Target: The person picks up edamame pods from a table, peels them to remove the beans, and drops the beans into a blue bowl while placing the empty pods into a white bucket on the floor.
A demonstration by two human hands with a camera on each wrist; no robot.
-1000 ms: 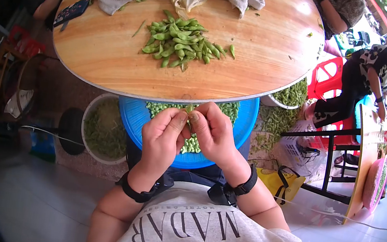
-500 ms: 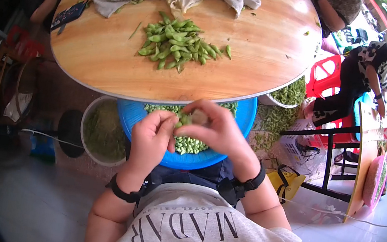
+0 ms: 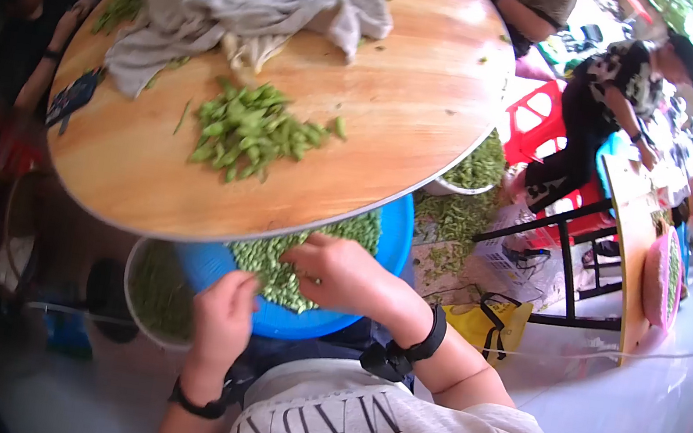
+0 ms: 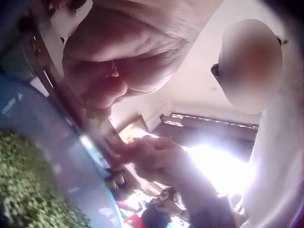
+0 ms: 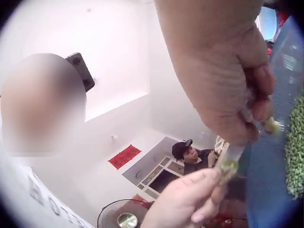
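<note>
Over the left side of the blue basin (image 3: 397,233), the left hand (image 3: 221,319) is held apart from the right. In the right wrist view, this left hand (image 5: 187,202) pinches a green pod piece (image 5: 229,170). The right hand (image 3: 347,274) hangs above the shelled green beans (image 3: 287,292) in the basin. Between its curled fingers, the right hand (image 5: 218,76) pinches a small yellowish-green piece (image 5: 271,126), too blurred to identify. The left wrist view shows the left hand (image 4: 133,52) above the right hand (image 4: 159,156). Whole pods (image 3: 248,127) lie piled on the table (image 3: 354,164).
A grey cloth (image 3: 252,4) lies across the table's far part. Under its left edge stands a tub (image 3: 162,301) of green scraps; another tub (image 3: 478,160) is at the right. A yellow bag (image 3: 486,325), a person (image 3: 616,95) and a wooden side table (image 3: 626,243) are further right.
The head view has shifted and tilted, so the table appears lower left. The hands, close together before, are now apart, the right one above the beans.
</note>
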